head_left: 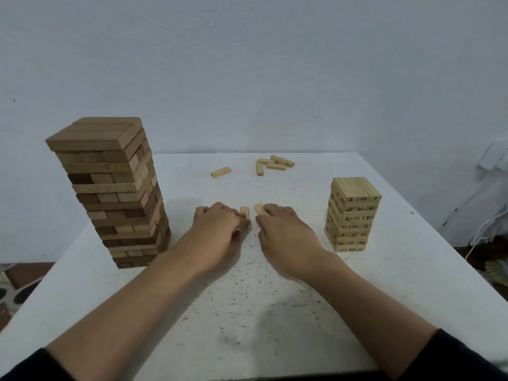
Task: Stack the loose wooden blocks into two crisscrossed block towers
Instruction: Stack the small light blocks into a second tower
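At table centre, pale blocks: left block (244,212) and right block (259,208), just beside each other on the table (275,312).
handling: small, light, stiff, smooth wood; probably slides easily. Best taken by the long sides, mid-length.
left hand (217,224): pinches left block.
right hand (283,232): fingers over near end of right block; can't tell if gripped.
loose blocks (275,164): far side, well apart from hands.
numbered tower (353,215): right, short; likely target, a bump could topple it.
dark tower (110,188): left, tall.

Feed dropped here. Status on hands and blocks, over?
Left hand pinches block, right hand holds second block. Tall tower, short tower stand. Loose blocks far side, nothing blocking.
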Demonstrator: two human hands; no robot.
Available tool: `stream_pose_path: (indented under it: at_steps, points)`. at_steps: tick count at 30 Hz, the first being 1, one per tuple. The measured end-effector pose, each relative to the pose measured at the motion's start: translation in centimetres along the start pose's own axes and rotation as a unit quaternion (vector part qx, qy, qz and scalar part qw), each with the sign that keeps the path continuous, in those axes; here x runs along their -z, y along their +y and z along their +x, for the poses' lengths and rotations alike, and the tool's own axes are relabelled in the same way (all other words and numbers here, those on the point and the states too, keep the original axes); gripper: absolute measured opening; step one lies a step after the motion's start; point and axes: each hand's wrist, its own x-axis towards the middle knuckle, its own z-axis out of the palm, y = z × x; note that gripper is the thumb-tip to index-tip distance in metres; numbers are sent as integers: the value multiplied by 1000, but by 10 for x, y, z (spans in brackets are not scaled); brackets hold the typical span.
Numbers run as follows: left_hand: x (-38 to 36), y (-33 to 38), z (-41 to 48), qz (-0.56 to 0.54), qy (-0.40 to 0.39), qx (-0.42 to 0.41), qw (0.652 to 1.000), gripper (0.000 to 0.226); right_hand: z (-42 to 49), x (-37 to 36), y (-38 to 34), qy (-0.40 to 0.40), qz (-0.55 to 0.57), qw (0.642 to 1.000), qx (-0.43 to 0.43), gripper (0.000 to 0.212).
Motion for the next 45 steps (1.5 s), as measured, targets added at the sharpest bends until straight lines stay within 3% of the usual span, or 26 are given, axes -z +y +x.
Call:
stream_pose_path:
  at_steps: [8, 18, 23, 28, 32, 40, 45]
  points:
    - [25, 3, -25, -43, -32, -27, 998, 21, -19, 2, 0, 9, -34, 999, 33, 34]
    - [34, -5, -29, -156, -62, -13, 986, 19, -19, -12, 16, 80, 62, 991, 86, 48]
    - [36, -1, -26, -164, -62, -3, 984, 18, -13, -18, 20, 129, 161, 973, 104, 32]
    - [34, -2, -28, -168, -57, 30, 984, 42, -10, -16, 25, 141, 239, 956, 92, 34]
    - [32, 0, -28, -133, -112, 51, 983, 69, -9, -17, 26, 147, 240, 956, 82, 43]
    - [36, 8, -27, -166, -92, 62, 980, 72, -10, -21, 28, 155, 216, 956, 122, 48]
    - [37, 6, -27, -169, -82, 47, 981, 71, -10, -21, 25, 120, 238, 957, 110, 47]
